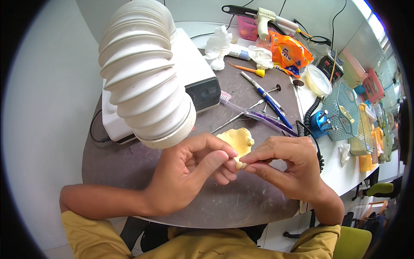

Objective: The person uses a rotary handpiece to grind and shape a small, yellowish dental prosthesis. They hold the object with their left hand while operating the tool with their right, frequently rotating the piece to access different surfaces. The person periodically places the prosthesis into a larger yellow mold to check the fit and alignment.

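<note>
A pale yellow plaster dental model (235, 139) is held above the near part of the brown-grey work surface. My left hand (183, 172) has its thumb and fingers closed at the model's near left edge. My right hand (290, 166) pinches with thumb and index finger at a small cream tooth-shaped piece (240, 165) on the model's near side. Whether this piece is joined to the model or separate, I cannot tell. Fingertips of both hands almost meet there and hide part of the model.
A ribbed white extraction hose (146, 73) looms at left over a white box-shaped machine (181, 56). Behind the model lie a purple toothbrush (258, 114), a blue-handled tool (271, 103) and metal instruments. A blue bur holder (320, 123) and plastic baskets (343, 110) stand right; crumpled tissue (217, 45) lies behind.
</note>
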`<state>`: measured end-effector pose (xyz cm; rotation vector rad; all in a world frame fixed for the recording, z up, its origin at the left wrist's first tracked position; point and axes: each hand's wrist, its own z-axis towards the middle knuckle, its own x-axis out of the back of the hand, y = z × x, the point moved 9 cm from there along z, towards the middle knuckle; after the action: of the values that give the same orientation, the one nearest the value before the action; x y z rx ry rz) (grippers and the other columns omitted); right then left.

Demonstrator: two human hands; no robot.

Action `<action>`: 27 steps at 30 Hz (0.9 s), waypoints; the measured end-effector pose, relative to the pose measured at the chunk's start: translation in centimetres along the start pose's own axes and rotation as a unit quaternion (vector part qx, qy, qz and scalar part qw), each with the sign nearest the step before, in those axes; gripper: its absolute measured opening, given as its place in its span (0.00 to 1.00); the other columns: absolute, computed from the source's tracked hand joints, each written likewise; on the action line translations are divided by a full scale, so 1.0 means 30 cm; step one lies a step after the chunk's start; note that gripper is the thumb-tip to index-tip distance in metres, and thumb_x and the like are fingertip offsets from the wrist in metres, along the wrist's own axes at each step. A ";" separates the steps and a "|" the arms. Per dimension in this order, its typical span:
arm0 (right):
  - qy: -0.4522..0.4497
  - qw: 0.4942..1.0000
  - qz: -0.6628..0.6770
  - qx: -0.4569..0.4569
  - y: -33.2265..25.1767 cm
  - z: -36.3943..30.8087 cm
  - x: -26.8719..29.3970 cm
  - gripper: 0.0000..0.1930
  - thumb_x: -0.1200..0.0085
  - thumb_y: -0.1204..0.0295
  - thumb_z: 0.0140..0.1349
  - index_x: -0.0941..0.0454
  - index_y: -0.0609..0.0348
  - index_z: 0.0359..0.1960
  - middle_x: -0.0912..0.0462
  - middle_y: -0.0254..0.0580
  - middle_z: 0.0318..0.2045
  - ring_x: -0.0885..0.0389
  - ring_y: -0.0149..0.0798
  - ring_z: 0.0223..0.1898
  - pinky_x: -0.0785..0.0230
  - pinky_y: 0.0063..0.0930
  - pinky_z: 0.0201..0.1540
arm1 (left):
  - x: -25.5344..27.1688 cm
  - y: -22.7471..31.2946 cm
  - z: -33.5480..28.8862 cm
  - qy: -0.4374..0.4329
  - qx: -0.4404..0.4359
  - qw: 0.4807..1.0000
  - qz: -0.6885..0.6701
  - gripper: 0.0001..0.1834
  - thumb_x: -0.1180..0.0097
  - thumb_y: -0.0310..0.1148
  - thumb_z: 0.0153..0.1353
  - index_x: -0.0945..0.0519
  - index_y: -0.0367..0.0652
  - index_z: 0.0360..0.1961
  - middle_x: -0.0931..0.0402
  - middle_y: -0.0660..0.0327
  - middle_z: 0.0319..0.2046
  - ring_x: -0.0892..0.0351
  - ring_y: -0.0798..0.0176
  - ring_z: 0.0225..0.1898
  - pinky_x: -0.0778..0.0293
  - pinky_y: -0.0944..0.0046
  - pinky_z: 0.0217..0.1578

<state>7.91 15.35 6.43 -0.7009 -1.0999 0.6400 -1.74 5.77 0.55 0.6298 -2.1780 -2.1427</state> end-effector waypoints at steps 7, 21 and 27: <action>0.022 0.962 0.202 -0.184 0.103 -0.045 0.009 0.08 0.38 0.76 0.61 0.16 0.67 0.40 0.14 0.40 0.32 0.17 0.25 0.32 0.23 0.20 0.37 | -0.068 0.156 -0.001 -0.021 -0.277 0.839 0.467 0.19 0.31 0.23 0.49 0.21 0.40 0.44 0.21 0.57 0.45 0.23 0.51 0.52 0.27 0.55 0.52; 0.035 0.974 0.182 -0.131 0.108 -0.045 0.047 0.09 0.38 0.77 0.61 0.17 0.65 0.42 0.16 0.41 0.38 0.17 0.29 0.39 0.22 0.22 0.43 | -0.073 0.123 0.021 -0.050 -0.261 0.855 0.446 0.17 0.32 0.22 0.50 0.20 0.38 0.42 0.21 0.53 0.41 0.21 0.50 0.46 0.25 0.58 0.47; 0.053 0.987 0.133 -0.074 0.086 -0.032 0.056 0.08 0.37 0.77 0.59 0.16 0.65 0.40 0.16 0.43 0.38 0.17 0.31 0.41 0.22 0.24 0.45 | -0.042 0.102 0.009 -0.054 -0.220 0.902 0.367 0.23 0.34 0.26 0.58 0.27 0.34 0.53 0.23 0.53 0.46 0.20 0.64 0.44 0.23 0.65 0.46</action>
<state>9.08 18.08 5.10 -1.0114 -0.9691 0.7437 -1.48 6.31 3.81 -0.3048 -1.4922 -2.1037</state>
